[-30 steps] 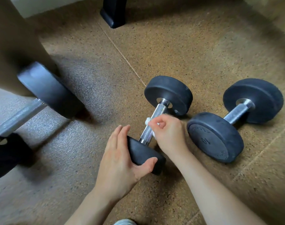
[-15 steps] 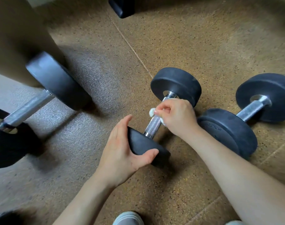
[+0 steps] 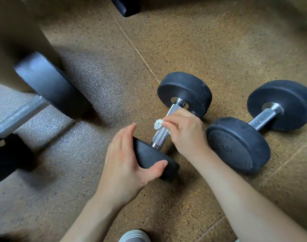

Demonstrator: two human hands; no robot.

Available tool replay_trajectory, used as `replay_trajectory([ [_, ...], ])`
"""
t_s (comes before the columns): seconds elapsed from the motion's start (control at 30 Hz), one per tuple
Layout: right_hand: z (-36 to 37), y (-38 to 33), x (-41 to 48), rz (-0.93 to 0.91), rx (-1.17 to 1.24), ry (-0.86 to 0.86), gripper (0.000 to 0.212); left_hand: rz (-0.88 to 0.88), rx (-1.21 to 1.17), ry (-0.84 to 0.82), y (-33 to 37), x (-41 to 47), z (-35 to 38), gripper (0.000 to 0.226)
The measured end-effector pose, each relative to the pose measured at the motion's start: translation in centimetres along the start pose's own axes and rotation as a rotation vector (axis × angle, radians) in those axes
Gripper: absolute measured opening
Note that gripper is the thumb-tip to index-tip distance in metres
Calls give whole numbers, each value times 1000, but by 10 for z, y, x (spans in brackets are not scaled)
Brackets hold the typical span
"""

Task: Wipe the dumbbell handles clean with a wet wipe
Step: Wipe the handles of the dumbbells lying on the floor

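Right hand [image 3: 184,131] is curled over the knurled steel handle [image 3: 160,136] of the middle dumbbell [image 3: 185,91], pinching a small wad of white wet wipe [image 3: 158,123] against the bar. The wipe shows at the fingertips on the handle's left side, about midway along it, and most of it is hidden under the fingers. Left hand [image 3: 126,159] grips the near head [image 3: 154,159] of the same dumbbell, fingers laid over its rim and thumb hooked round its outer face. That head is tipped up at its left edge, while the far head sits on the speckled brown floor [image 3: 201,41].

To the right of the middle dumbbell, just beside it and roughly parallel, lies a second dumbbell [image 3: 236,145] with a "10" moulded into its near face. Well to the left of the middle dumbbell a larger third dumbbell [image 3: 44,81] lies partly out of view. Nearer the person than the middle dumbbell, the toe of a grey shoe [image 3: 134,235] shows at the bottom edge.
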State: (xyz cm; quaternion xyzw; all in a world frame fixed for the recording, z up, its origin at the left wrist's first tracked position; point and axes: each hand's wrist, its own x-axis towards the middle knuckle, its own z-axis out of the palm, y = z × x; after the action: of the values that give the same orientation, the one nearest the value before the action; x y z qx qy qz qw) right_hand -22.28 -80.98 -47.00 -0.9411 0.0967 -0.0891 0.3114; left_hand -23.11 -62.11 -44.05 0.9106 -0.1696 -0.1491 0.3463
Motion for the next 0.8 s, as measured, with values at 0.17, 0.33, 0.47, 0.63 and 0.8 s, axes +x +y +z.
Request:
replay_trajectory([
  [0.17, 5, 3, -7, -5, 125, 21, 6, 49, 242, 12, 13, -8, 8, 103],
  [0.33, 15, 10, 19, 276, 5, 390, 17, 13, 118, 6, 9, -8, 9, 111],
  [0.47, 20, -4, -11, 64, 63, 269, 9, 0, 90, -5, 5, -6, 5, 110],
  [0.63, 13, 19, 19, 126, -82, 402, 14, 24, 42, -33, 0, -7, 3, 108],
  [0.8, 13, 3, -10, 0, -57, 284, 16, 139, 49, -44, -8, -17, 1, 91],
])
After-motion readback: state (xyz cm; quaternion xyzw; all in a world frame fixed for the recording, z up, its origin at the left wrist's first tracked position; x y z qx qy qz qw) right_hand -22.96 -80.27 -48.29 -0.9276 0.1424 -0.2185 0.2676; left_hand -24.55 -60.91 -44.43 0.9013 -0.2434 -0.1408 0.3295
